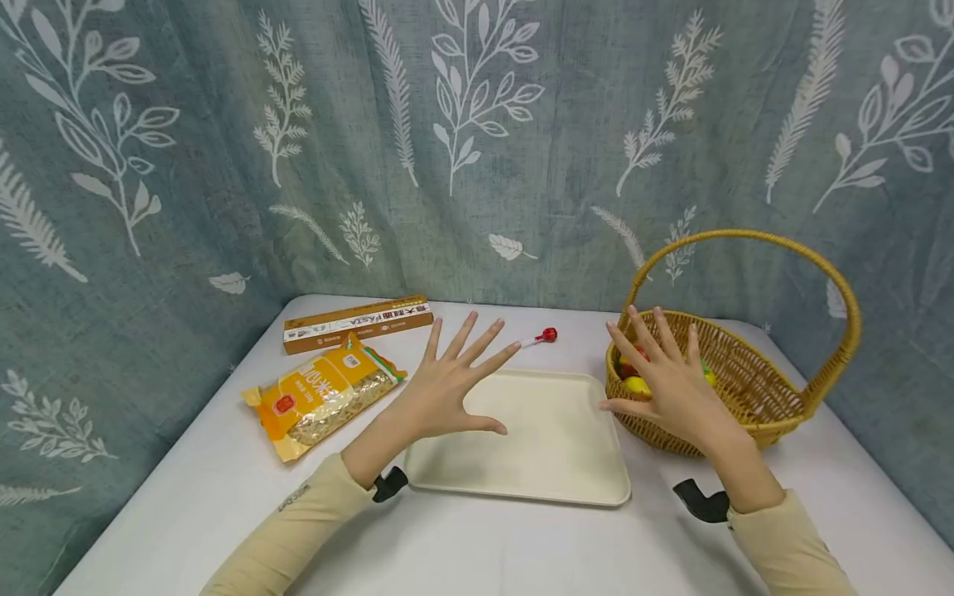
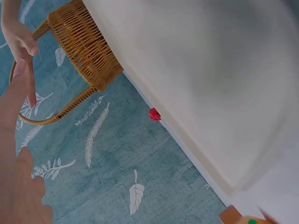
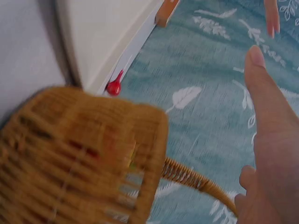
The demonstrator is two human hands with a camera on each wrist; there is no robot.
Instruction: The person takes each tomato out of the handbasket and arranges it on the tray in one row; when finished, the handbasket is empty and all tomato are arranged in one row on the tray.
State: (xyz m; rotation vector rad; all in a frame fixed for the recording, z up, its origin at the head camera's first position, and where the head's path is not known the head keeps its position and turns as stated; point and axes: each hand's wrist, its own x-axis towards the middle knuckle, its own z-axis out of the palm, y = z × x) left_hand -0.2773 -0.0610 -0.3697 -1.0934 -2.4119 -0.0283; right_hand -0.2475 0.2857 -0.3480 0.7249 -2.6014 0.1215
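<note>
Head view is showing you a white counter (image 1: pixel 477 538), with the wicker basket (image 1: pixel 745 377) standing on your right. It is probably going to feel light and springy; the top of its arched handle is offering your surest hold, though its contents may be rolling if you tip it.

Just left of the basket, the cream tray (image 1: pixel 537 439) is lying flat in the middle. It is looking stiff, light and rather smooth, so you are best taking opposite rims and keeping it level.

On the left, the orange grain bag (image 1: pixel 324 396) is lying on its side of the tray. Its filling is likely shifting and sagging, so you are wanting support beneath the body, not a corner pinch. Behind it, the pasta box (image 1: pixel 358 324) is resting lengthwise; its card is seeming stiff but crushable, suiting a gentle grip across the narrow sides.

Your left hand (image 1: pixel 447 389) and right hand (image 1: pixel 678 393) are spreading their fingers wide and holding nothing, one by the tray's left side, the other before the basket's near left side.

Inside the basket, a yellow piece (image 1: pixel 638 385) is showing partly. Beyond the tray, the red lollipop (image 1: pixel 549 334) is lying, probably hard and brittle; its white stick is inviting a fingertip pinch.
</note>
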